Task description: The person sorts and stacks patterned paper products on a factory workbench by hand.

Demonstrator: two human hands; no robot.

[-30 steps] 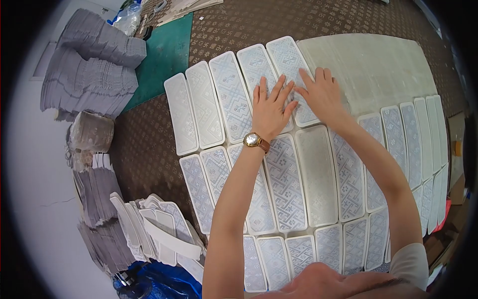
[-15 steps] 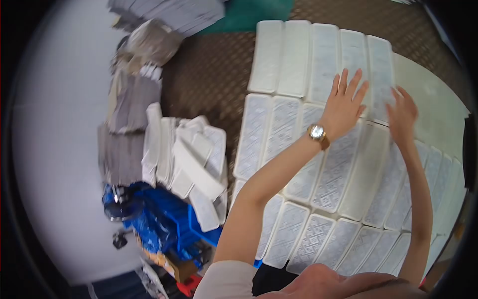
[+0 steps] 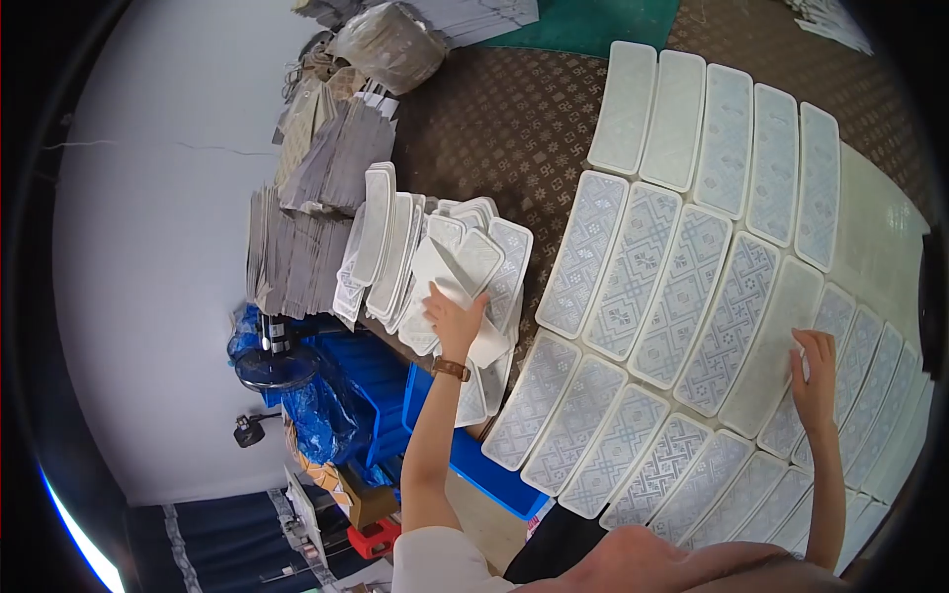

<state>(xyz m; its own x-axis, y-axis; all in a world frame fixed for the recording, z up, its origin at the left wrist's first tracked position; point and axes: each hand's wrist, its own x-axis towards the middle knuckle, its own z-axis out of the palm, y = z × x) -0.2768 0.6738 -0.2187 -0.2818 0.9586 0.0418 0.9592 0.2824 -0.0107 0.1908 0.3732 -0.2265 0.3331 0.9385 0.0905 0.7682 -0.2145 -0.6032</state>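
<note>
My left hand (image 3: 456,318), with a watch at the wrist, reaches into a loose pile of pale rounded panels (image 3: 507,259). Its fingers wrap around a plain white strip (image 3: 436,264) that lies slanted over the pile. My right hand (image 3: 815,381) is above the rows of patterned panels on the right, fingers bent with a gap from the thumb and nothing in them. Beneath and beside it are a plain panel (image 3: 777,348) and narrow patterned panels (image 3: 835,312). More patterned panels (image 3: 656,287) lie side by side in rows.
Stacks of grey sheets (image 3: 297,259) stand by the wall at left. A wrapped bundle (image 3: 388,46) sits at the back on the brown patterned cloth (image 3: 494,128). Below the pile are blue crates (image 3: 368,387), a dark fan (image 3: 277,368) and a red stool (image 3: 377,537).
My left hand has moved from the upper panels leftward and down to the loose pile and taken hold of the white strip. My right hand has moved lower. The camera view has shifted.
</note>
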